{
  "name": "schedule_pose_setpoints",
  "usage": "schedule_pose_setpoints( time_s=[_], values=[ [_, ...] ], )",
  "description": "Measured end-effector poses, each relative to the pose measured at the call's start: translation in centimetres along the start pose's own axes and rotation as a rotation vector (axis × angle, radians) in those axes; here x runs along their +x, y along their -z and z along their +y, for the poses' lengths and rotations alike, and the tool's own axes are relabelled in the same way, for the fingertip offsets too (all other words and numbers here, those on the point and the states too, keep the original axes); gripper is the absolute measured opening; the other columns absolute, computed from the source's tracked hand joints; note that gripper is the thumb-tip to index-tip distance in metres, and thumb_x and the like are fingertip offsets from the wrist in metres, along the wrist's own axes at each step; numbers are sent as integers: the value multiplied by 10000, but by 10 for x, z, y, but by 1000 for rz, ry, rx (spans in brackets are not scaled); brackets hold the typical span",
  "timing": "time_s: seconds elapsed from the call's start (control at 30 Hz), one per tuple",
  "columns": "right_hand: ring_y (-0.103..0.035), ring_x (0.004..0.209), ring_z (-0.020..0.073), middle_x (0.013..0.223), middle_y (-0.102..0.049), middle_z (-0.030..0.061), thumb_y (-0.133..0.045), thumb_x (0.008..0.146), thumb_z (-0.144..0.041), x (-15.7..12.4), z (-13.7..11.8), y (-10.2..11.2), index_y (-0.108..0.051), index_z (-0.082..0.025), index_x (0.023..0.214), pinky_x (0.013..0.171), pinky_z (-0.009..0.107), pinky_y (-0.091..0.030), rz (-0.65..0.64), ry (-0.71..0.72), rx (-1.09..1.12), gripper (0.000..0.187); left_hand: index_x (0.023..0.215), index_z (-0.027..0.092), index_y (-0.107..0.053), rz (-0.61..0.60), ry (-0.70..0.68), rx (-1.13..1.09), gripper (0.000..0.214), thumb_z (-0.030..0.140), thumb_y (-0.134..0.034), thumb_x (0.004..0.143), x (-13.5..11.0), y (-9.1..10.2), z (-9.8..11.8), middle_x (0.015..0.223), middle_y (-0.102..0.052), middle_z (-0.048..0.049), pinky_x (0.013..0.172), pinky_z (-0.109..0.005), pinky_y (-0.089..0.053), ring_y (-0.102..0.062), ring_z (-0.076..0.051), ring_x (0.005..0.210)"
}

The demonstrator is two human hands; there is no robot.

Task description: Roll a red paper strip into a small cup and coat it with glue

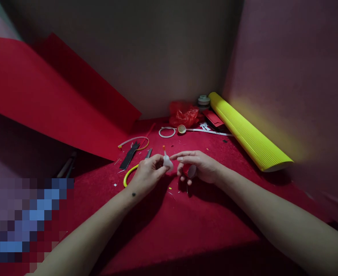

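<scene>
My left hand (151, 170) pinches a small white squeeze bottle (168, 163) with its thin orange-tipped nozzle pointing up; it looks like a glue bottle. Curled around a small red ribbed cup-like piece (189, 171), my right hand (201, 165) has its index finger stretched toward the bottle's neck. Whether that fingertip touches the bottle I cannot tell. Partly hidden behind my left hand lies a tool with a yellow looped handle (126, 179) and a grey metal blade (148, 153), probably scissors. A black strip (128, 156) with a frayed end rests beyond it.
Large red sheets (56, 96) lean at the left. A yellow corrugated roll (246, 132) lies along the right. Toward the back are a crumpled red plastic bag (184, 115), a white ring (167, 132), a small round piece (181, 129) and a white strip (209, 132). Scraps dot the red cloth (180, 237).
</scene>
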State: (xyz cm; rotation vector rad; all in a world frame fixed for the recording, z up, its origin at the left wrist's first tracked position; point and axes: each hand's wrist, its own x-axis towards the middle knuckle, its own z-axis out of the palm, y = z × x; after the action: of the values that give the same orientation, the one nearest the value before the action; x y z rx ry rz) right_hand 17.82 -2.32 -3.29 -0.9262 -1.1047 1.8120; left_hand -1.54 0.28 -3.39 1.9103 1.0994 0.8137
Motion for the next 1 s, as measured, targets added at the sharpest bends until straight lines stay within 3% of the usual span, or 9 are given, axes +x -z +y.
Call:
schedule_pose_setpoints(
  time_s=[0.13, 0.37, 0.6, 0.83, 0.9, 1.0],
  values=[
    [-610, 466, 146, 638, -659, 33, -608, 771, -221, 0, 3, 1, -615, -153, 1134, 356, 219, -482, -25, 9, -93, 369, 791, 176, -595, -33, 6, 64, 114, 286, -572, 774, -3, -4, -1, 659, -612, 14, 547, -227, -406, -544, -115, 578],
    [-601, 467, 130, 643, -657, 14, -688, 751, -274, 4, 11, 3, -613, -204, 1190, 372, 213, -492, -3, 19, -136, 451, 730, 179, -600, -44, -57, 219, 96, 247, -567, 790, -2, -10, -5, 647, -619, 8, 562, -228, -385, -536, -120, 587],
    [-571, 414, 122, 583, -630, 3, -627, 757, -210, 5, 14, -12, -666, -196, 1080, 355, 215, -472, 29, -46, -121, 325, 647, 180, -587, -21, -95, 338, 122, 158, -581, 767, -1, -10, -6, 596, -589, 10, 584, -242, -348, -498, -118, 556],
    [-570, 403, 128, 549, -617, 8, -623, 726, -180, 5, 11, -21, -682, -182, 918, 348, 210, -433, 120, -66, -123, 201, 634, 184, -613, -67, -86, 306, 102, 170, -623, 734, 0, -1, -5, 574, -591, 15, 555, -241, -360, -515, -121, 536],
    [-553, 393, 116, 546, -607, 7, -630, 718, -177, 6, 11, -22, -672, -184, 813, 346, 207, -419, 112, -42, -132, 104, 697, 182, -638, -77, -70, 260, 54, 219, -640, 735, 1, 8, -3, 592, -610, 12, 527, -236, -376, -534, -123, 525],
    [-546, 393, 108, 552, -592, -1, -626, 715, -174, 8, 11, -22, -648, -190, 736, 343, 207, -404, 102, -22, -152, 34, 955, 182, -638, -4, -71, 181, 227, 342, -600, 797, 4, 20, 3, 715, -647, -6, 532, -239, -415, -561, -126, 568]
  ],
)
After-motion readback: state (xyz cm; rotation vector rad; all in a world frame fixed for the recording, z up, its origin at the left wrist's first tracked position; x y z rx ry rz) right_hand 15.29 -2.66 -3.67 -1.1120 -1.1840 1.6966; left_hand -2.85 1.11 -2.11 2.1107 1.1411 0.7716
